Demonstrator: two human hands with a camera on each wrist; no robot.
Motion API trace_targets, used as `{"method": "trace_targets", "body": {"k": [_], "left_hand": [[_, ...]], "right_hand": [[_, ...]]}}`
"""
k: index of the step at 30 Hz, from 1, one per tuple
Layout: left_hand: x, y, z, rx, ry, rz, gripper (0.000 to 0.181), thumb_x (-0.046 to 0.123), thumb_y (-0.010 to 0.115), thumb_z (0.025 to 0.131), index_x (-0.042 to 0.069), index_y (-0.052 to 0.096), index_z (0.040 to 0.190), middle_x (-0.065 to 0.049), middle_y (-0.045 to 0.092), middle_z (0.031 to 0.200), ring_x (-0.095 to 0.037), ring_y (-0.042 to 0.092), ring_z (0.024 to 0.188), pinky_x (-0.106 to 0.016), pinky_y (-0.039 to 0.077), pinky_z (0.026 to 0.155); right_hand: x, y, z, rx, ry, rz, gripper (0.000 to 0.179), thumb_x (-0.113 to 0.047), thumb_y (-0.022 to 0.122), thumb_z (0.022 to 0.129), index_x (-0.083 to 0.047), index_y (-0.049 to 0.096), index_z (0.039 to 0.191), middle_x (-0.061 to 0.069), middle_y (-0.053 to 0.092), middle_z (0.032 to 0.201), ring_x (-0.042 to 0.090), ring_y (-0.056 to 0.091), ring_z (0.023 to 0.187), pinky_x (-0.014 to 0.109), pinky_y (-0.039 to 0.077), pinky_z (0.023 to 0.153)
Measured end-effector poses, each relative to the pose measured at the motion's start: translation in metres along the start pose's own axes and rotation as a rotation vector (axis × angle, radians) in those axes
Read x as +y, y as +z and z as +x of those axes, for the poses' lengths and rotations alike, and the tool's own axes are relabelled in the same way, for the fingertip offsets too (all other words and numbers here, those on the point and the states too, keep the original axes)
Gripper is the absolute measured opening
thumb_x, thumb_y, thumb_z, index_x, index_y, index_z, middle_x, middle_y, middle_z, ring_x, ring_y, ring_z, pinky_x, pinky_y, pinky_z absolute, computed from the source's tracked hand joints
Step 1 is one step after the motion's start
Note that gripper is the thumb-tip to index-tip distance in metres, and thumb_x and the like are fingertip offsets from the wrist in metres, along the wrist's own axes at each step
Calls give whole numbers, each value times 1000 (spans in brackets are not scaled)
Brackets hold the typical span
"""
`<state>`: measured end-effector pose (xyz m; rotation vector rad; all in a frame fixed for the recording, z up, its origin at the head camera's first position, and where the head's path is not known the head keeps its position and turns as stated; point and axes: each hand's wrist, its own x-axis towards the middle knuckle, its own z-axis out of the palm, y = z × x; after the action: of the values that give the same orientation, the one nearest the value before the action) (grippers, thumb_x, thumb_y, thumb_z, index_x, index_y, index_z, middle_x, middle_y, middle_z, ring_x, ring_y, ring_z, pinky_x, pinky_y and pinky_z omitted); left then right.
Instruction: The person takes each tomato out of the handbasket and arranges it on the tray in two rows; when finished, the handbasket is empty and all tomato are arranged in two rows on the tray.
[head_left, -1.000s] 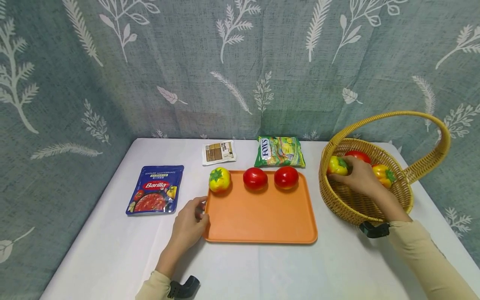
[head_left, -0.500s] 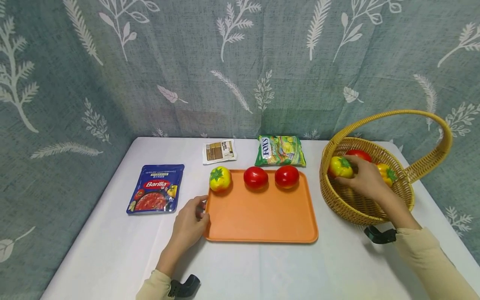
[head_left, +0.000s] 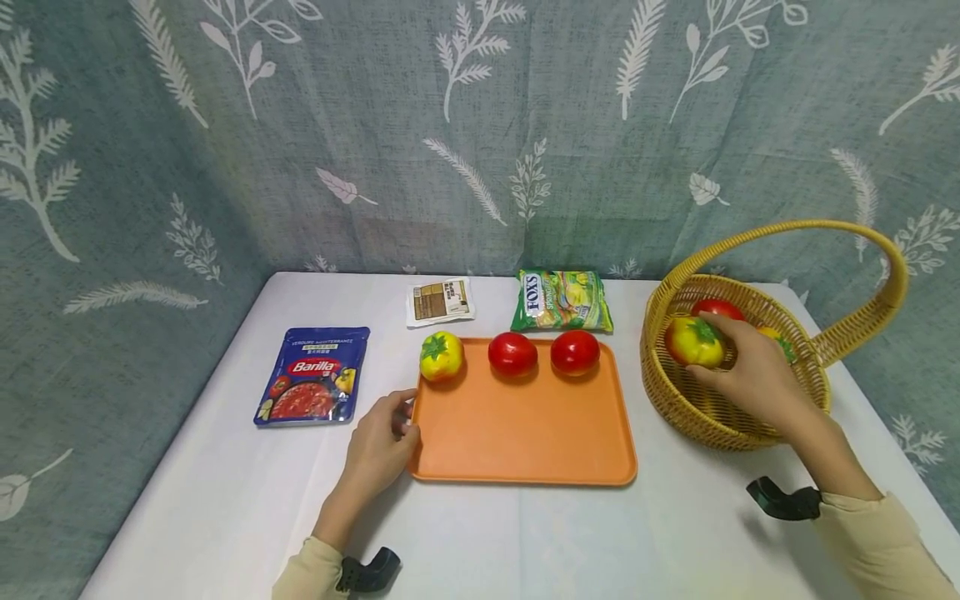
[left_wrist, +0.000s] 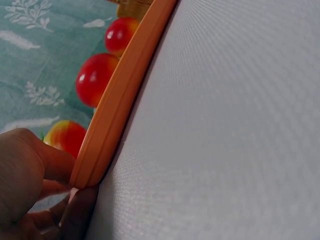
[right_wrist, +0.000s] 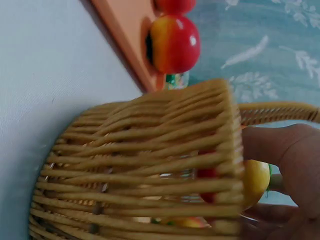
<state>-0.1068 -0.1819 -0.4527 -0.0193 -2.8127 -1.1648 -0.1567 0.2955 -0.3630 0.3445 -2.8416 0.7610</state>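
My right hand (head_left: 761, 377) grips a yellow-and-red persimmon (head_left: 692, 342) with a green leafy cap, its thumb and fingers round the fruit. In the right wrist view this persimmon (right_wrist: 255, 182) shows past the rim of the wicker basket (right_wrist: 150, 160). A red fruit (head_left: 717, 309) and another yellow one (head_left: 777, 340), partly behind the hand, lie in the basket. My left hand (head_left: 381, 442) holds the left edge of the orange tray (head_left: 525, 433), fingers at its rim. Along the tray's far side sit one yellow persimmon (head_left: 442, 357) and two red fruits (head_left: 513, 355).
A blue Barilla pouch (head_left: 312, 377) lies left of the tray. Behind the tray lie a small white-and-brown packet (head_left: 440, 302) and a green Fox's candy bag (head_left: 562, 301). The basket's tall handle (head_left: 795, 225) arches over its opening. A patterned cloth (head_left: 480, 167) hangs behind the table.
My right hand has drawn the persimmon up and toward me from the basket's left wall, turning it so more red shows. The right forearm has shifted right and nearer; the left hand stays still.
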Motion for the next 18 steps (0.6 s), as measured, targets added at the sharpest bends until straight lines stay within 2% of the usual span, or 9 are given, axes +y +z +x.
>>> {"method": "trace_targets", "body": {"k": [8,18], "left_hand": [[0,0,0,4,-2,8,51,4,66,83,6,60,133,-6,61,99,-19,55,79,-35,45,73],[-1,1,0,6,-5,7,51,4,66,83,6,61,133,-5,61,98,-18,55,79,-35,45,72]], "right_hand": [[-19,-8,-12,48,-101,3,75,-12,86,75,3,50,140,27,57,126,45,56,105,62,44,82],[-43,-9,-24,86,-198,2,81,-9,89,68,-2,53,141,22,57,132,42,55,111,62,44,87]]}}
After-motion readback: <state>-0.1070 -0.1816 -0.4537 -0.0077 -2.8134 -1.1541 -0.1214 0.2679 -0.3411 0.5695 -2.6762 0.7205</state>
